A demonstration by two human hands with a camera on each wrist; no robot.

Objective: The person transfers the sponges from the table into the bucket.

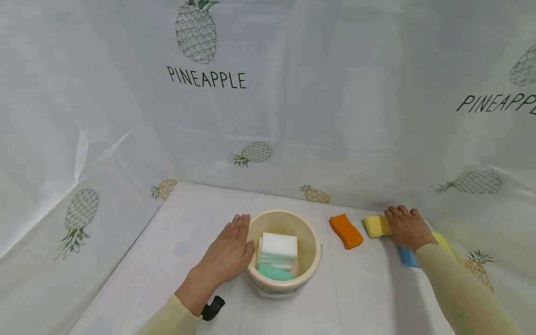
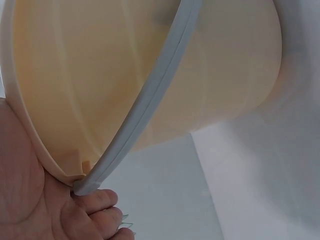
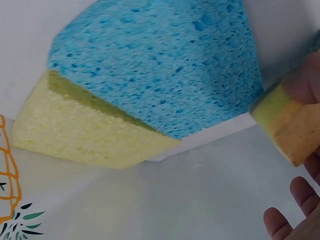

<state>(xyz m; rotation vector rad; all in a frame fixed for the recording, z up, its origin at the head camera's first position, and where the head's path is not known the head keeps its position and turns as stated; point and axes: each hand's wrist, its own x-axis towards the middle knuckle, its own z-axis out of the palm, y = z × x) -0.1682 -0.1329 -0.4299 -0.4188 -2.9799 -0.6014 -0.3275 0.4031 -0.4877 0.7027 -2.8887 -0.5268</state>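
Note:
My left hand (image 1: 229, 251) rests with straight fingers against the left rim of a cream bucket (image 1: 315, 237). The left wrist view shows the palm at the rim, beside the end of the bucket's grey handle (image 2: 150, 95). Inside the bucket lie stacked white sponges (image 1: 279, 244) and a green one (image 1: 274, 272). At the far right, my right hand (image 1: 407, 228) pinches a yellow sponge (image 1: 378, 226) between thumb and fingers. Close to that hand, a blue sponge (image 3: 160, 65) overlaps a pale yellow sponge (image 3: 95, 127).
An orange wavy sponge (image 1: 346, 231) lies on the white table between the bucket and my right hand. Pineapple-printed sheeting (image 1: 335, 116) rises behind and at both sides. A black wrist-camera part (image 1: 213, 308) sticks out by my left wrist.

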